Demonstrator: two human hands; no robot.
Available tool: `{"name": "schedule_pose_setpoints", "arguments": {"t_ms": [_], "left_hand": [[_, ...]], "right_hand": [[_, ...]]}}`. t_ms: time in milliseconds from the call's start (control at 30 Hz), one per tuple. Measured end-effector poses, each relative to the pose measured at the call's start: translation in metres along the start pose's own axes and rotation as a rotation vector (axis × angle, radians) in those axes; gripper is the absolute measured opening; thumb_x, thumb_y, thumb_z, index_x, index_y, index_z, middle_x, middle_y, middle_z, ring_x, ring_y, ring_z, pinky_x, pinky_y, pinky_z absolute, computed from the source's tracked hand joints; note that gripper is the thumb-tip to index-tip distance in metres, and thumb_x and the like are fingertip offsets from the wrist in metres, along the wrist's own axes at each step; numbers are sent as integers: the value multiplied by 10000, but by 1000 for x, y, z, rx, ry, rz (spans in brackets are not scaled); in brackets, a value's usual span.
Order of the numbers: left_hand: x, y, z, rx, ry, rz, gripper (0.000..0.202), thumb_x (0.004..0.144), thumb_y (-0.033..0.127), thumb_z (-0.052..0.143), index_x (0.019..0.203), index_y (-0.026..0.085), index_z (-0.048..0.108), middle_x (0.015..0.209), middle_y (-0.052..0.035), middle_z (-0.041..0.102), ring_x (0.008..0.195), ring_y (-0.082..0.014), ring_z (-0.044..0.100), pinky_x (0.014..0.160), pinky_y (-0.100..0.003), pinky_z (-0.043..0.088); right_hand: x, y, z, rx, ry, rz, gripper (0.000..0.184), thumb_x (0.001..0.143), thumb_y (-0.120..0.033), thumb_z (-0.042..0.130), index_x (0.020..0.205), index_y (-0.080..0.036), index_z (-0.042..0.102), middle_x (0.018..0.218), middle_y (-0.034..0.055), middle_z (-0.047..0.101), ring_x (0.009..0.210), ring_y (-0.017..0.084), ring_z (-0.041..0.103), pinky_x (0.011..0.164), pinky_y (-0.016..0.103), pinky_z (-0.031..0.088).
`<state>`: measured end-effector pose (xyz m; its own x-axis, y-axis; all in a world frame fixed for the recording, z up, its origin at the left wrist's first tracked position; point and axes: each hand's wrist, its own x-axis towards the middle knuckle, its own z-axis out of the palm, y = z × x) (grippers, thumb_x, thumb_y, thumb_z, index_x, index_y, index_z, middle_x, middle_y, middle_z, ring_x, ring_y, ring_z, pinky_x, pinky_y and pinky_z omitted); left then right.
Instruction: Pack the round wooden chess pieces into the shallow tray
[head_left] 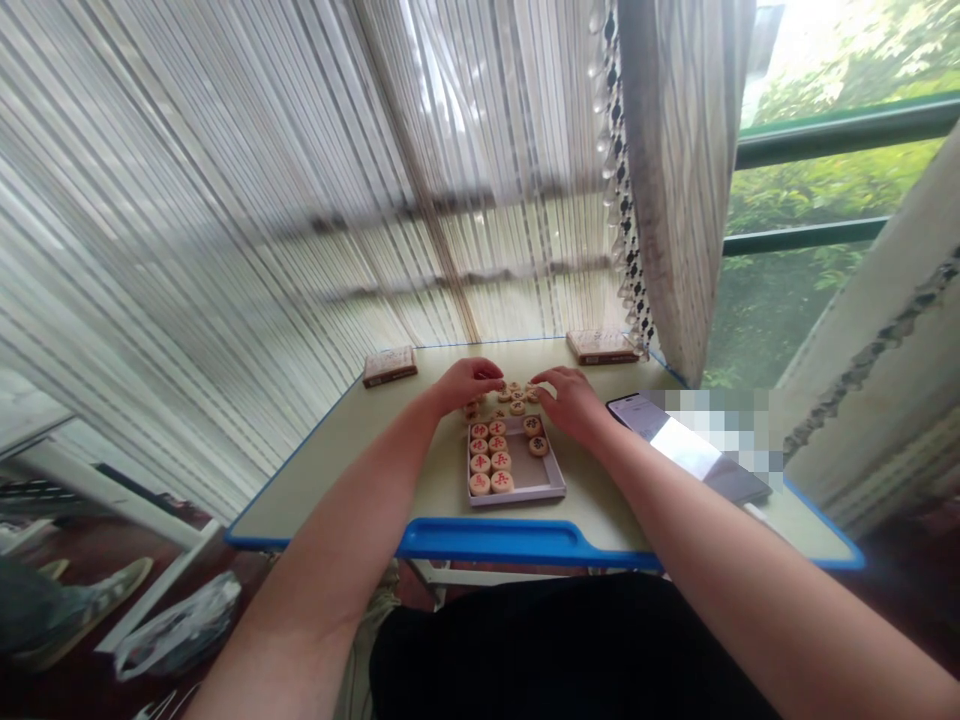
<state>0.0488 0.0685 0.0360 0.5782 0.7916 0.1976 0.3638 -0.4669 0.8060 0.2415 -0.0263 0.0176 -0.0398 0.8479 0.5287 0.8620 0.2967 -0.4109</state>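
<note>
Round wooden xiangqi pieces (517, 408) lie loosely on the table between my hands. My left hand (472, 383) has its thumb and fingers curled around a piece on the left of this cluster; the fingertips partly cover it. On the other side, my right hand (568, 398) pinches a piece at the cluster's right edge. Nearer to me is a shallow white box (555, 492). Along its left side stand two columns of red-lettered pieces (480, 462). Two black-lettered pieces (538, 447) sit at its upper right, and its lower right shows bare bottom.
Brown boxes stand at the table's back left (390, 367) and back right (604, 346). A phone (686, 445) lies right of my right forearm, partly blurred. A blue tray (491, 540) lines the table's front edge. String curtains (300, 200) hang behind.
</note>
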Motion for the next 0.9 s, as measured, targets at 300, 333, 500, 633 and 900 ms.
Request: {"name": "schedule_pose_setpoints", "arguments": {"t_ms": [300, 333, 500, 633, 900], "left_hand": [[-3, 7, 1, -312, -87, -38, 516, 607, 235, 721, 1080, 125, 548, 1002, -123, 634, 759, -136, 613, 715, -308, 474], [-4, 10, 1, -314, -94, -39, 530, 610, 230, 721, 1097, 132, 536, 1022, -125, 624, 757, -131, 611, 707, -302, 475], [-6, 16, 4, -333, -129, -21, 527, 622, 220, 714, 1107, 141, 524, 1001, -107, 618, 742, -112, 604, 710, -292, 476], [-7, 18, 7, -379, -188, 9, 476, 634, 231, 705, 1072, 132, 547, 942, -90, 630, 746, -116, 605, 743, -313, 471], [-3, 11, 6, 72, 116, 38, 387, 781, 449, 493, 977, 130, 594, 996, -105, 609, 914, -190, 562, 796, -356, 460]], "right_hand": [[-2, -11, -4, 162, -25, -80, 268, 795, -230, 507, 1046, -205, 595, 995, 58, 603, 911, 163, 539, 796, 286, 404], [-3, -13, -5, 171, -39, -78, 280, 792, -227, 513, 1060, -214, 592, 1006, 56, 604, 918, 165, 541, 797, 289, 404], [-4, -22, -10, 194, -62, -79, 281, 779, -216, 537, 1051, -230, 605, 1011, 52, 611, 889, 164, 552, 783, 284, 405], [-2, -22, -10, 180, -29, -68, 240, 750, -259, 574, 981, -222, 626, 938, 44, 611, 827, 155, 549, 738, 265, 404], [-6, -21, -28, 77, -176, -71, 221, 673, -311, 605, 847, -174, 618, 782, 24, 586, 668, 123, 493, 595, 230, 356]]}}
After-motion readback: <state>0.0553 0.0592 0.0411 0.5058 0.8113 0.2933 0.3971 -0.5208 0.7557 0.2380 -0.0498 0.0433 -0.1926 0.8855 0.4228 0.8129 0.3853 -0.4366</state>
